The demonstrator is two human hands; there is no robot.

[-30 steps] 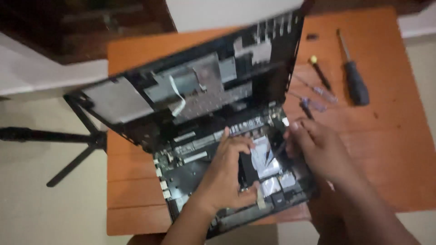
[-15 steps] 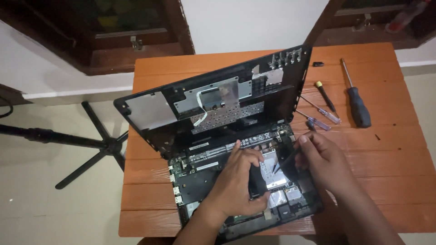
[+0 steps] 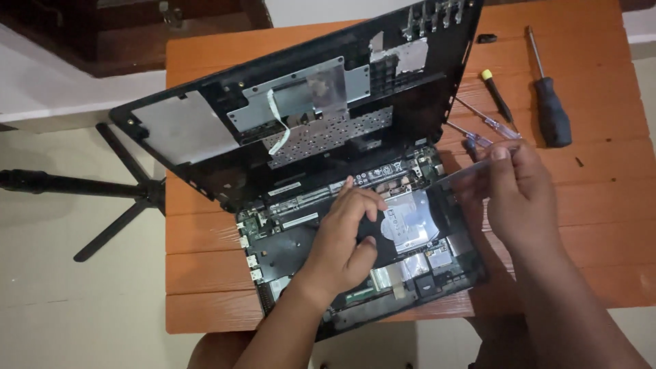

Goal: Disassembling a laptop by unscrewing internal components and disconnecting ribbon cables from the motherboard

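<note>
An opened black laptop lies on an orange wooden table (image 3: 601, 171). Its base (image 3: 273, 249) shows the circuit board and a silver hard drive (image 3: 410, 222), and the top cover (image 3: 225, 137) is tilted up behind. My left hand (image 3: 345, 236) rests on the black panel of the base, with bent fingertips touching the drive's left edge and nothing held. My right hand (image 3: 519, 198) hovers over the base's right edge. It pinches a thin grey strip (image 3: 465, 174) that points left toward the board.
Right of the laptop lie a large black-handled screwdriver (image 3: 552, 116), a yellow-capped one (image 3: 495, 92), a clear-handled one (image 3: 488, 123) and a small black bit (image 3: 486, 39). A black tripod (image 3: 82, 188) stands on the floor at left. Dark wooden furniture (image 3: 137, 34) is behind.
My right hand has lifted off the drive area and moved right and up, now pinching the thin grey strip. My left hand stays on the base.
</note>
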